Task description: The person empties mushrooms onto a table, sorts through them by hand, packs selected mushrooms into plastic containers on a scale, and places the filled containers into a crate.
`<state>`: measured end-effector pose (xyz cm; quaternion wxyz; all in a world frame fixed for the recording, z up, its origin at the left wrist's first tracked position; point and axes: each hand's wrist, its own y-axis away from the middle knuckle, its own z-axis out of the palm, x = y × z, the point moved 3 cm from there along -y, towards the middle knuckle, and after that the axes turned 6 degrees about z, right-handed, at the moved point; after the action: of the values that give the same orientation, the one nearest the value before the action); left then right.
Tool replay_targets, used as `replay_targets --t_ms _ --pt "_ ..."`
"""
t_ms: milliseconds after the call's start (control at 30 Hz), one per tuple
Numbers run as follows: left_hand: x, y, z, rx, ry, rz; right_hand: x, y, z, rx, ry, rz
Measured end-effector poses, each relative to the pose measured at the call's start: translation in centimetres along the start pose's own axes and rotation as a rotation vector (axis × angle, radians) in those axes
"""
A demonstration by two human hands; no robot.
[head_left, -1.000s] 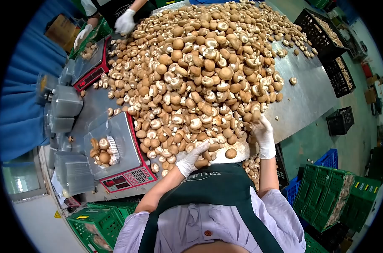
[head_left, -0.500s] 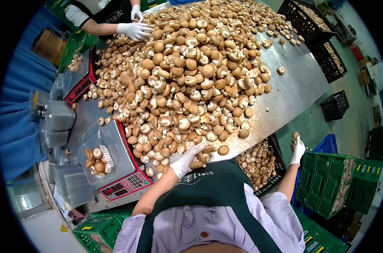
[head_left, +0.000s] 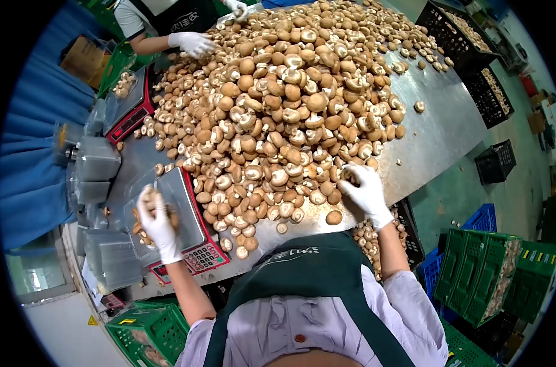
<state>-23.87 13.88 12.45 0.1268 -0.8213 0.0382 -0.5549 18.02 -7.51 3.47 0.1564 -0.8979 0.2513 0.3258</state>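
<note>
My left hand [head_left: 159,226], in a white glove, is above the near scale [head_left: 183,192], its fingers closed around mushrooms [head_left: 148,197]. It partly hides the plastic tray of mushrooms on that scale. At the near right edge of the big mushroom pile [head_left: 278,116] is my gloved right hand [head_left: 366,192]. Its fingers curl round a mushroom [head_left: 351,178], which they partly cover. One loose mushroom [head_left: 333,218] lies on the metal table [head_left: 434,125] left of my right wrist.
Across the pile, another person's gloved hand [head_left: 192,44] touches mushrooms beside a second scale [head_left: 128,101]. Stacked clear trays [head_left: 110,260] stand left of the near scale. A black crate [head_left: 406,229] of mushrooms sits below the table's front edge. Green crates [head_left: 480,275] are stacked at right.
My left hand has gone from the pile's near edge to the scale with mushrooms. My right hand has come in from the far right to the pile. The view has shifted slightly.
</note>
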Motion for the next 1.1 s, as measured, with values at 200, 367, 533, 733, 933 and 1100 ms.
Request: replay_targets --t_ms 200,367,533,733,933,1100 --pt "-3.2 -2.8 -6.9 0.096 -0.768 0.38 -0.3 0.8 3.8 -0.033 0.2 -0.077" --pt "-2.9 -2.9 -6.3 -0.038 -1.005 0.359 2.2 1.2 3.2 -0.087 0.039 0.014" --pt "-3.7 -3.0 -6.7 0.002 -0.74 0.325 0.9 0.0 3.9 -0.042 0.305 0.028" --pt "-2.4 -3.1 -13.9 0.366 -0.175 0.154 2.4 -1.6 4.1 -0.043 0.047 0.052" --pt "-2.1 -1.6 -18.9 0.504 0.092 -0.016 3.0 -3.0 1.0 -0.184 -0.752 0.439" --pt "-3.1 -1.8 -17.8 0.491 -0.021 0.043 4.3 -3.1 1.7 -0.31 -1.544 0.556"
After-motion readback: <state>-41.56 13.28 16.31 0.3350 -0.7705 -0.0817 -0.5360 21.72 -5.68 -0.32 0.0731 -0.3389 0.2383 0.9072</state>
